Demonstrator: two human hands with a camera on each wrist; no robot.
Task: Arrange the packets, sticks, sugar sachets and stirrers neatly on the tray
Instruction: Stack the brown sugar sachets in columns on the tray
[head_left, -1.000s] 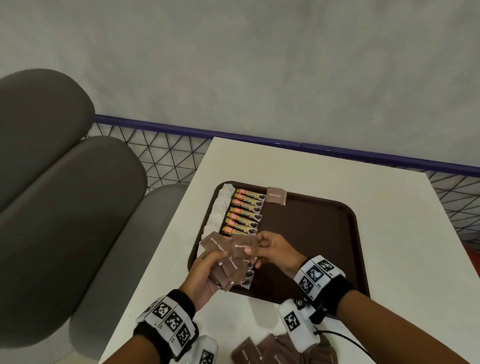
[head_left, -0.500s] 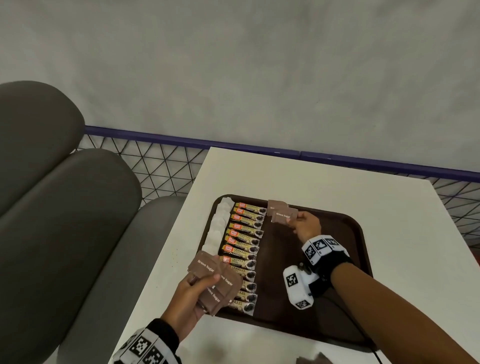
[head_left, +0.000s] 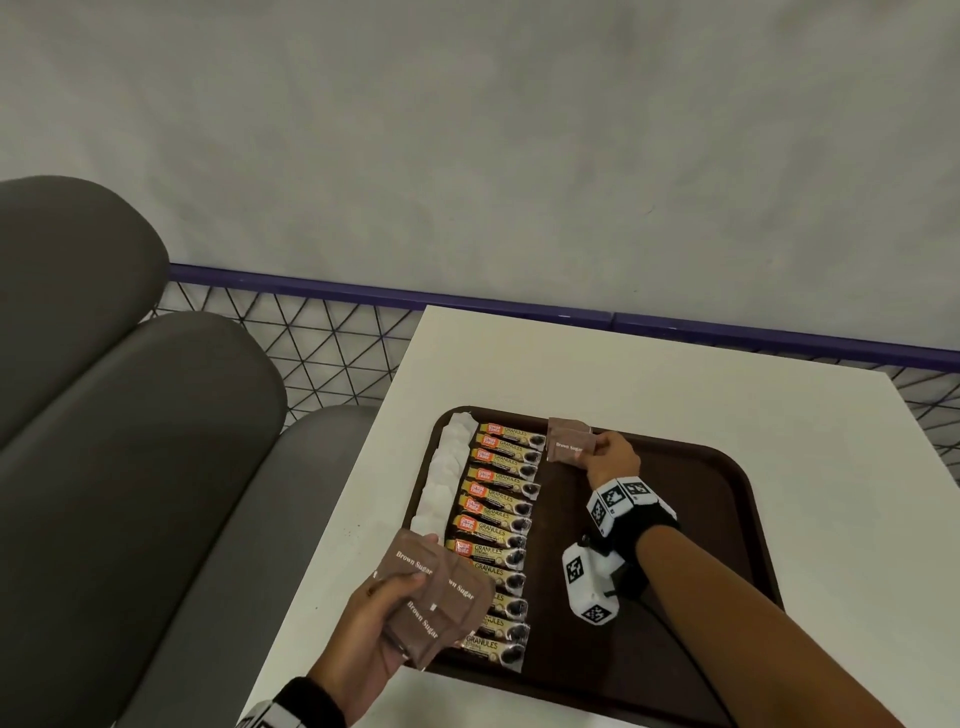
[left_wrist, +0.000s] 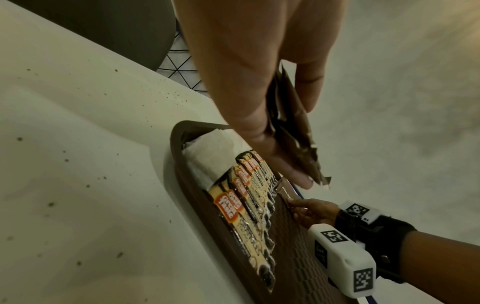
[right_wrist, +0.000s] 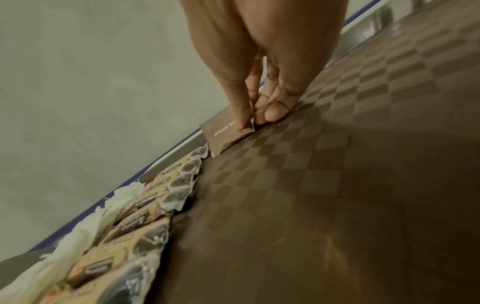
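Note:
A dark brown tray (head_left: 727, 499) lies on the white table (head_left: 597, 364). Along its left side runs a row of white packets (head_left: 441, 478), then a row of coffee granule sticks (head_left: 501, 525). My right hand (head_left: 605, 454) pinches a brown sugar sachet (head_left: 569, 449) by its edge at the tray's far end; it overlaps another brown sachet (head_left: 563, 427) lying there. In the right wrist view the pinched brown sugar sachet (right_wrist: 226, 131) touches the tray floor (right_wrist: 337, 164). My left hand (head_left: 379, 623) grips a fanned bunch of brown sugar sachets (head_left: 431, 597) over the tray's near left corner.
Grey seat cushions (head_left: 130, 467) stand left of the table. A purple-railed wire mesh fence (head_left: 337, 338) runs behind it, under a grey wall. The right half of the tray (head_left: 675, 519) holds only my right forearm.
My right hand took one sachet from the bunch and carried it to the tray's far end, beside the first sachet. The left hand drew back slightly with the rest.

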